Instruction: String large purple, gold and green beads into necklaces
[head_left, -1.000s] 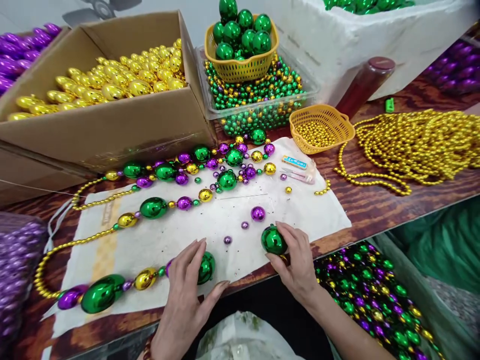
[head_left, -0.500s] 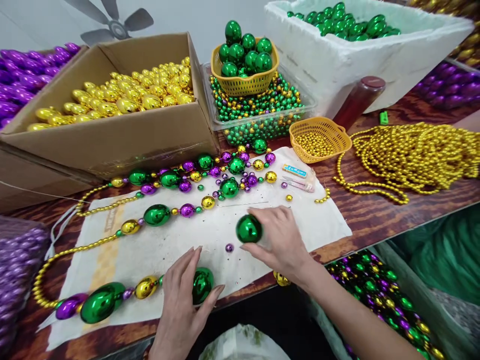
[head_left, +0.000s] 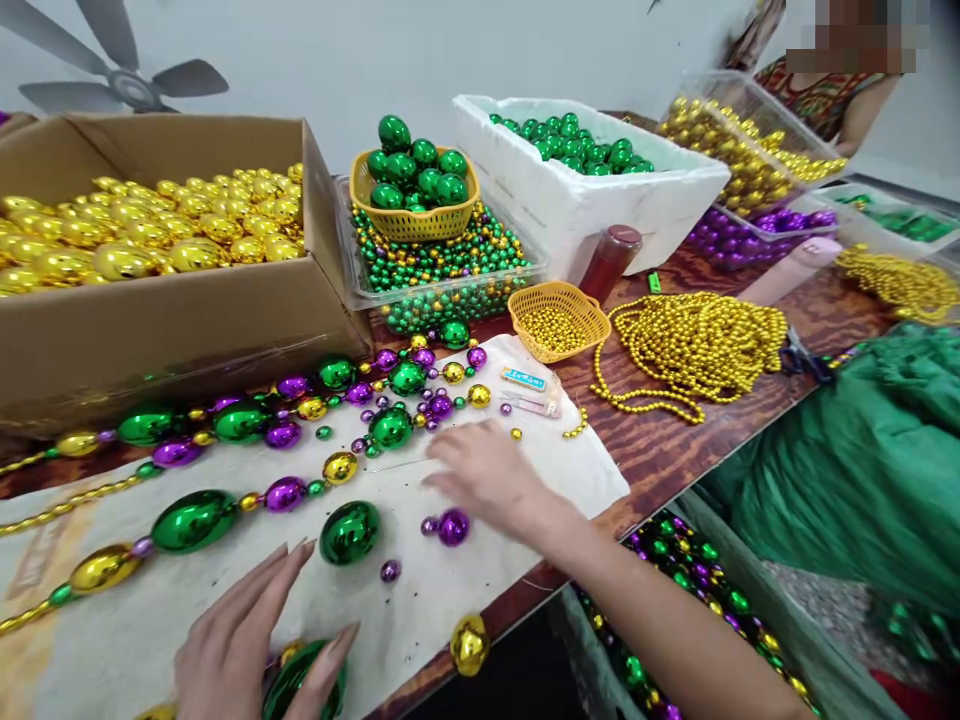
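My left hand point(head_left: 244, 620) is at the lower left with thumb and fingers apart, over a large green bead point(head_left: 304, 690) partly hidden behind it. A second large green bead point(head_left: 350, 532) lies loose on the white cloth, just beyond the left fingertips. My right hand point(head_left: 487, 480), slightly blurred, reaches over the cloth with its fingers loosely apart. Its fingertips are near the end of a thin needle point(head_left: 394, 466). Below that hand lie a purple bead point(head_left: 452, 527) and small purple beads point(head_left: 389, 571). A strung bead necklace point(head_left: 195, 521) stretches across the cloth.
Behind stand a cardboard box point(head_left: 187, 320) of gold beads, a yellow basket point(head_left: 416, 222) of green beads and a foam box point(head_left: 622, 210). Gold bead strands point(head_left: 690, 345) lie to the right. A gold bead point(head_left: 470, 645) sits at the table edge. A person point(head_left: 862, 110) is at the back right.
My right hand has let go of the green bead, which now rests on the cloth, and has moved toward the needle. Purple beads show on the cloth. The view has turned right.
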